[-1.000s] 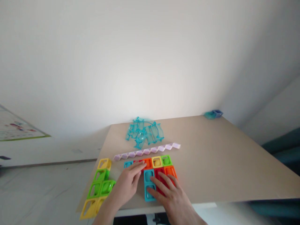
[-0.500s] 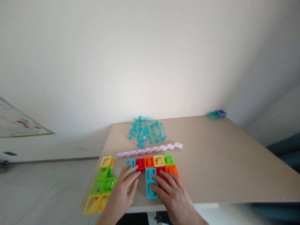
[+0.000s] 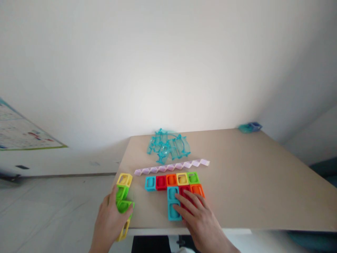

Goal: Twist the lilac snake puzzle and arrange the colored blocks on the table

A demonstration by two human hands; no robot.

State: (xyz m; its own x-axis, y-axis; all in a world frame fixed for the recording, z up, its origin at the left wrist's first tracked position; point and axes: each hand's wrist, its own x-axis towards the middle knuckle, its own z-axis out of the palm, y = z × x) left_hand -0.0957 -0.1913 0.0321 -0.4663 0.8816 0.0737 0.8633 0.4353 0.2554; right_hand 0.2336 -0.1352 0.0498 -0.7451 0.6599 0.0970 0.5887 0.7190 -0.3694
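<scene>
- My left fingers [image 3: 125, 222] curl over the green cubes [image 3: 122, 200] in the strip [image 3: 123, 203] of yellow and green cubes at the table's [image 3: 237, 182] left front corner; the thumb sits on the strip's left side, so the grip looks narrow and closing on them, though I cannot tell whether they are lifted.
- My right fingers [image 3: 188, 203] lie spread and flat on the block [image 3: 175, 191], the joined patch of blue, red, orange, yellow and green cubes, pressing its front part.
- My left hand [image 3: 110, 221] is left of the block and apart from it; my right hand [image 3: 201, 223] covers its front right.
- The strip runs front to back left of the block, with a yellow cube at its far end and yellow ones at the table edge under my hand.
- Behind the block lies a pale zigzag [image 3: 172, 166], and behind that a pile of clear blue pieces [image 3: 168, 146].
- I judge the step to be gripping a piece of the strip while steadying the block.
- The next move, I judge, calls for a firm pinch on the green cubes and a careful pull, since the strip's front end hangs at the edge and could tip off.
</scene>
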